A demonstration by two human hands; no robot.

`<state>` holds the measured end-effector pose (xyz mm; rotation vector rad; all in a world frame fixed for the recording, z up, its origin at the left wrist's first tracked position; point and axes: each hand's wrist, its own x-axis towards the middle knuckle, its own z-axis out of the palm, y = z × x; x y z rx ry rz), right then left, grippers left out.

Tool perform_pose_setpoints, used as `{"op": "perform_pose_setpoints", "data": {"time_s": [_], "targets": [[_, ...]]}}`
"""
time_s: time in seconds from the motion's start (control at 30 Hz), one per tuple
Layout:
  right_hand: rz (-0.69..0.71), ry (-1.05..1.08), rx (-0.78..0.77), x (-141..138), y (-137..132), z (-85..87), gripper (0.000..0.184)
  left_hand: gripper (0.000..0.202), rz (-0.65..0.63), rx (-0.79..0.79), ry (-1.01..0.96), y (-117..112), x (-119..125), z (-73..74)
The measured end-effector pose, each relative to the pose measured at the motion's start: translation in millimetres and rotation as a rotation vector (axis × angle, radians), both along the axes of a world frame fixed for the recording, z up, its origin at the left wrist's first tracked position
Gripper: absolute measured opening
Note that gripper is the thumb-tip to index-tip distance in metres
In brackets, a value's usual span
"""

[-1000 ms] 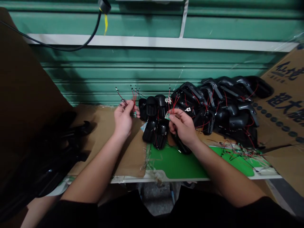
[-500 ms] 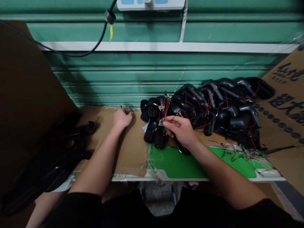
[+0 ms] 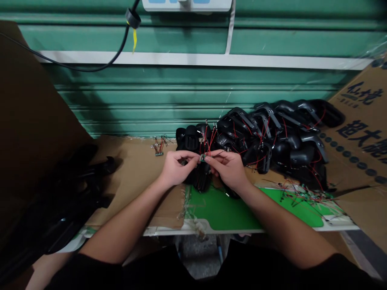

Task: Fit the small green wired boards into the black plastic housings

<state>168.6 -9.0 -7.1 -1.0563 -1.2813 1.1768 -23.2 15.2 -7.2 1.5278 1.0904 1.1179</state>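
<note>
Between the fingertips of both hands is a small green circuit board with red wires rising from it. My left hand pinches its left side, and my right hand pinches its right side. Directly behind and below the fingers are small black plastic housings, partly hidden by the hands. Off to the left, on the cardboard sheet, lies a little cluster of wired circuit boards that no hand touches.
A heap of black plastic shells with red wires fills the back right. Loose wired boards lie on the green mat. Dark plastic parts stand at left. A printed carton borders the right; a black cable hangs above.
My left hand has left the wired boards on the cardboard and moved right to the board in my right hand. The right hand keeps its pinch. The view has shifted slightly.
</note>
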Motion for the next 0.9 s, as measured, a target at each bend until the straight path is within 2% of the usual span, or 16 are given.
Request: {"op": "perform_pose_setpoints", "data": {"time_s": [0.13, 0.43, 0.7, 0.9], "targets": [[-0.010, -0.035, 0.003, 0.0, -1.5, 1.6, 0.038, 0.034, 0.057, 0.040, -0.004, -1.5, 1.0, 2.1], [-0.051, -0.098, 0.021, -1.4, -0.3, -1.5, 0.040, 0.026, 0.093, 0.045, -0.011, -4.9, 6.2, 7.6], [-0.086, -0.127, 0.048, -3.8, 0.6, -11.2, 0.037, 0.024, 0.105, -0.010, -0.009, -6.5, 9.6, 3.4], [-0.082, -0.110, 0.083, -7.1, -3.0, -15.6, 0.030, 0.026, 0.116, 0.023, 0.015, -9.9, 10.9, -4.2]]}}
